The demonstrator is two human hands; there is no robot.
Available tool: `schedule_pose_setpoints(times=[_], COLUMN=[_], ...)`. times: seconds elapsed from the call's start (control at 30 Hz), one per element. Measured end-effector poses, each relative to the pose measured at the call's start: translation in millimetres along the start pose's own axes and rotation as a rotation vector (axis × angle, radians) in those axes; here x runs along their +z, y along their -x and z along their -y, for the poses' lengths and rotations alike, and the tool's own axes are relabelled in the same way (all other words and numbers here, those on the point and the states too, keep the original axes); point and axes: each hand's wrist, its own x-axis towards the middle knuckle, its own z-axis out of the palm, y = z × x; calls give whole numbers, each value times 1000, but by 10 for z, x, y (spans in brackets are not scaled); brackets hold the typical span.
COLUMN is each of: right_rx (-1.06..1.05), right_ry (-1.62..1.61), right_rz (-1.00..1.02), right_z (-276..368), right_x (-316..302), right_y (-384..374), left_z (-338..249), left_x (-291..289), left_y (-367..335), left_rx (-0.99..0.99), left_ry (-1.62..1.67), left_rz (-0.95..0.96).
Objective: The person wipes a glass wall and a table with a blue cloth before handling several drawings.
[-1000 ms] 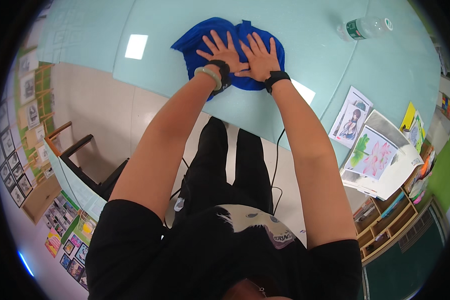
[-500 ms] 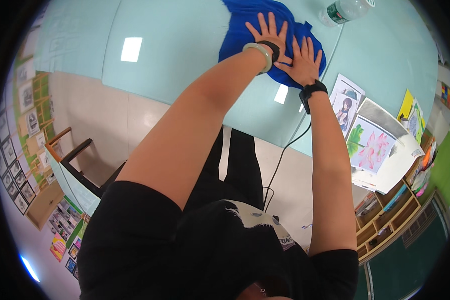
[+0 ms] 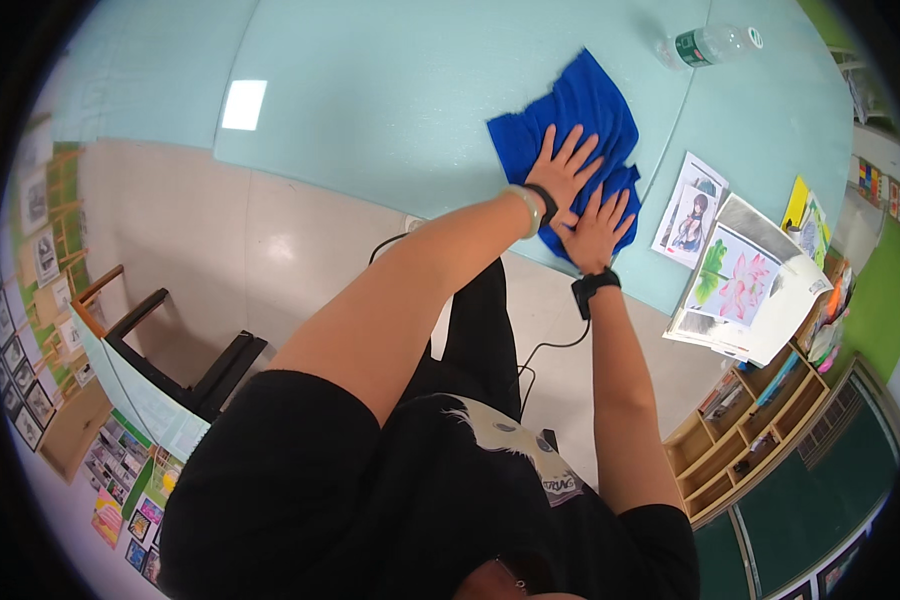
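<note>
A blue cloth (image 3: 595,100) lies spread and wrinkled on the pale glass tabletop (image 3: 390,110), close to its near edge. My left hand (image 3: 567,172) presses flat on the cloth with fingers spread; a pale bangle and a black band circle that wrist. Just to its right and a little nearer, my right hand (image 3: 594,230) also rests flat on the cloth, fingers apart. The two hands nearly touch at the thumbs. A black strap with a cable sits on my right wrist.
A clear plastic bottle (image 3: 715,46) lies or leans at the far right of the table. Drawings (image 3: 735,275) and a printed picture (image 3: 692,208) lie right of the cloth. A black chair (image 3: 185,340) stands at lower left, wooden shelves (image 3: 745,425) at lower right.
Both hands have come nearer to my body, dragging the cloth with them to the table's near edge. The fingers stay spread on it.
</note>
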Motion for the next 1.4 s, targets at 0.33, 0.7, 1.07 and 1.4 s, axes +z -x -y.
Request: schedule_pose_setpoints(times=[0.33, 0.7, 1.07, 1.4], right_rx=[111, -181, -677, -717], right_ry=[-62, -60, -177, -210], right_rz=[275, 266, 314, 195], right_z=[1333, 3057, 3851, 2390], right_x=[10, 114, 176, -61], right_y=[636, 111, -430, -378], left_z=[577, 1946, 2656, 1568], left_x=[158, 91, 211, 196], left_y=[1395, 2573, 3234, 2239], left_rx=[63, -243, -582, -683], left_ry=[147, 129, 16, 28], left_rz=[-72, -154, -92, 146])
